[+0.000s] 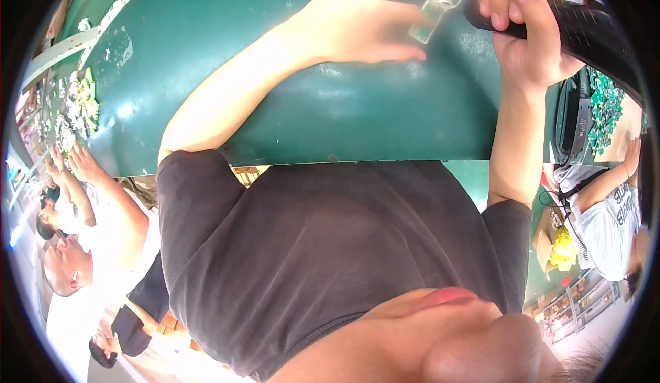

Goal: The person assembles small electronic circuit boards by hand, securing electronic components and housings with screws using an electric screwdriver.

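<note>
1. One left hand [364, 26] reached over the table [330, 108]. Its fingers were curled and its fingertips pinched one small part [433, 8].
2. That part was a clear, glassy cylinder with a round cap and a pale green strip below it. It was held above the table near the far edge, just beside the tip of the tool.
3. One right hand [529, 32] was clenched in a fist around one black tool [584, 29]. The tool had a thick, ribbed, matt handle that ran off toward the table's right edge.
4. The table had a dark green top, smooth but scuffed, with pale worn patches and a straight near edge against the person's dark grey shirt [316, 245].
5. One loose heap of small pale and green parts [79, 108] lay at the table's left edge, where a co-worker's two hands [69, 163] rested open.
6. By the right edge lay a cluster of green circuit boards [605, 101] next to one black, flat-sided case [574, 118]. Their count could not be told.
7. One more co-worker in a light grey shirt [605, 225] sat at the right.
</note>
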The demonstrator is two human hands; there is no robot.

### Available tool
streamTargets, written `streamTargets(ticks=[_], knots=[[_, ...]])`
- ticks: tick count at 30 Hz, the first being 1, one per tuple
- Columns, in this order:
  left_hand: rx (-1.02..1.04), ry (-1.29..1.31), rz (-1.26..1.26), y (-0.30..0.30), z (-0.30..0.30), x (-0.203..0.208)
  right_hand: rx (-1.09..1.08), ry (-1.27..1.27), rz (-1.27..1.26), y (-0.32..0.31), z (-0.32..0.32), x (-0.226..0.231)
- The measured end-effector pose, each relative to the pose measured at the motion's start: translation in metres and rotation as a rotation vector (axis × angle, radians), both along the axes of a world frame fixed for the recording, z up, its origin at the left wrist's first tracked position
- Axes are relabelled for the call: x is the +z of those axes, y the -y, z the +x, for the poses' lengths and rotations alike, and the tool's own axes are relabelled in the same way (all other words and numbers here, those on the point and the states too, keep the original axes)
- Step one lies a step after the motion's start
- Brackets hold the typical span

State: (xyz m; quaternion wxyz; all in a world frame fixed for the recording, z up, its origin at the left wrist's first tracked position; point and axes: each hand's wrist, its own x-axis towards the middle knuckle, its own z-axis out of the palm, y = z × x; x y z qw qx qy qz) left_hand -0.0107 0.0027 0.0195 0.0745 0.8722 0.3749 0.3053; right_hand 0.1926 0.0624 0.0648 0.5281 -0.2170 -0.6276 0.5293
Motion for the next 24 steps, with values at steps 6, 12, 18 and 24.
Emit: streamTargets(ticks=[6,12,18,24], knots=[[-0.081,0.035,-0.025,-0.005,0.003,-0.020,0.025,-0.083,-0.024,0.000,-0.005,-0.010],[-0.096,0.185,-0.184,-0.003,0.006,-0.012,0.011,-0.067,0.025,0.000,-0.005,-0.014],[-0.092,0.162,-0.163,-0.006,0.003,-0.011,0.030,-0.068,-0.018,-0.004,-0.011,-0.018],[-0.051,-0.031,-0.109,-0.005,0.001,-0.005,0.065,0.005,0.021,-0.007,-0.016,-0.015]])
